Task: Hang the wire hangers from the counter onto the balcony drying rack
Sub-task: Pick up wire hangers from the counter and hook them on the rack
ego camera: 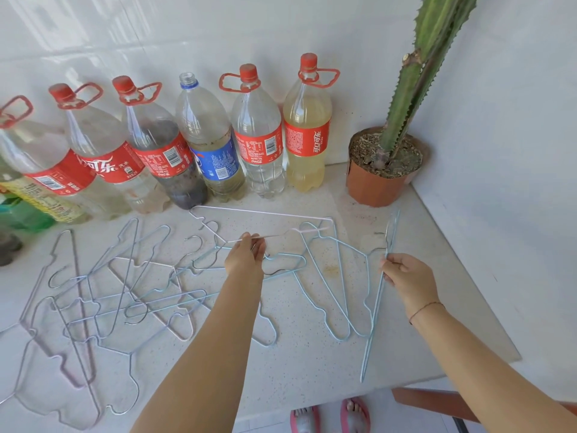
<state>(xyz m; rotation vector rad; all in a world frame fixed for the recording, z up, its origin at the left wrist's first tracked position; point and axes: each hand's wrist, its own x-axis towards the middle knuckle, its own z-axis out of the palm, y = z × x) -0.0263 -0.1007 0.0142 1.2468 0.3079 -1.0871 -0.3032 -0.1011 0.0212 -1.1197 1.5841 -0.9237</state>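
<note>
Single head cam, wide-angle, looking forward and steeply down from standing height over the table [312, 354]. Facing the tiled wall [218, 35] and the room corner at right. Sitting close: both forearms are entering from the bottom edge, feet [331, 417] showing at the bottom. Edges are bowing from lens distortion. No second view.

Pinched in left hand [246, 257]: white hanger [268, 214], thin coated wire, smooth. In right hand [406, 276]: blue hanger [376, 310], same finish. Beneath both: counter [312, 364], speckled stone, matt. Behind: bottles [259, 132], clear glossy plastic; pot [371, 189], matt orange plastic.
</note>
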